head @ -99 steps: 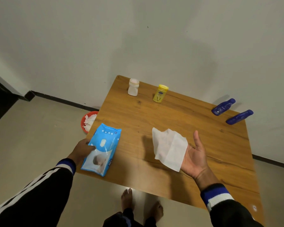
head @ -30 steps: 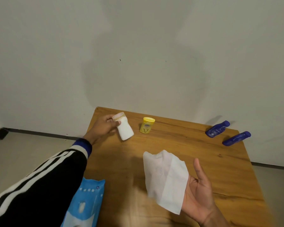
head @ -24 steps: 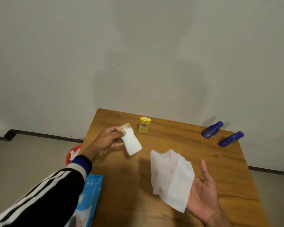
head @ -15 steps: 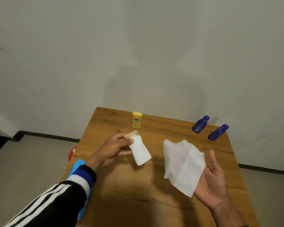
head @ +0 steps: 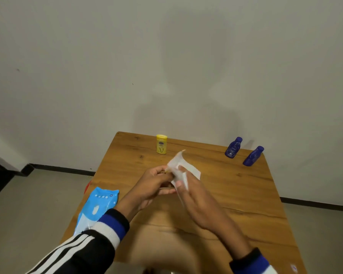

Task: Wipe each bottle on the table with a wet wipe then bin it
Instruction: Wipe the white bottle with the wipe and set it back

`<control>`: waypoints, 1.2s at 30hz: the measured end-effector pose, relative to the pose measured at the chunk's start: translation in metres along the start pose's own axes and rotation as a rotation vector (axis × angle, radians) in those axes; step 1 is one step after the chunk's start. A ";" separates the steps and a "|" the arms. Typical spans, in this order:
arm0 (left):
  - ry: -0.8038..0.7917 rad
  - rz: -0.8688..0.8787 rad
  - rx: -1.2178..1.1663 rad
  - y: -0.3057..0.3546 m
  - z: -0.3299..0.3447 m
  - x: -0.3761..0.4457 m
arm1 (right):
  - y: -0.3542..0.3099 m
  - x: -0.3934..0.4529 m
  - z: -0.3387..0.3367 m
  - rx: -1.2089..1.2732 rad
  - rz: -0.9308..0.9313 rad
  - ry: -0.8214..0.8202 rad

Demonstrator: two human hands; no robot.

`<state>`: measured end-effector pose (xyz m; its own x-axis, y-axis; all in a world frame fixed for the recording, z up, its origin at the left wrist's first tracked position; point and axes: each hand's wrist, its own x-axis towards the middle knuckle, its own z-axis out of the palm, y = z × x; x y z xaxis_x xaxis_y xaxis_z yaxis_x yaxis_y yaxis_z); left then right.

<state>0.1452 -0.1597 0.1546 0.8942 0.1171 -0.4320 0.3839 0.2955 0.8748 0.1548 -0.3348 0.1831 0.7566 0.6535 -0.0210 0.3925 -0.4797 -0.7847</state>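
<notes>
Both hands: left hand [head: 153,184] and right hand [head: 196,194] grasping wipe-wrapped bottle [head: 183,171]; yellow bottle [head: 161,144], two blue bottles [head: 233,147] behind.

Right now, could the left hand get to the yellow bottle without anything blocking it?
Probably not at once: the left hand is busy gripping the white bottle, mostly hidden under the wet wipe. The path itself looks free, bare table up to the yellow bottle, standing apart near the far edge.
</notes>
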 end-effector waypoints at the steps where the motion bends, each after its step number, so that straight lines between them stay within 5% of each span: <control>1: -0.006 0.006 0.008 0.003 -0.001 -0.001 | 0.001 0.001 0.010 -0.162 -0.003 -0.068; 5: -0.054 0.015 0.002 0.014 -0.020 -0.007 | -0.009 0.004 0.017 -0.206 -0.001 -0.023; 9: -0.155 0.069 -0.017 0.026 -0.036 -0.012 | -0.014 0.017 0.014 0.015 -0.064 0.144; 12: -0.198 0.120 0.026 0.035 -0.043 -0.016 | -0.024 0.031 0.013 0.190 0.088 0.261; 15: -0.230 0.141 0.037 0.045 -0.044 -0.020 | -0.030 0.044 0.015 0.249 0.244 0.225; 25: -0.123 0.140 0.015 0.052 -0.056 -0.014 | -0.035 0.059 0.035 0.176 0.242 0.263; 36: -0.124 0.161 -0.017 0.070 -0.064 -0.016 | -0.038 0.032 0.040 0.438 0.253 0.365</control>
<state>0.1434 -0.0797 0.2089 0.9656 0.0471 -0.2557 0.2307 0.2983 0.9262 0.1431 -0.2721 0.1875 0.9583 0.2719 -0.0877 -0.0152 -0.2583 -0.9660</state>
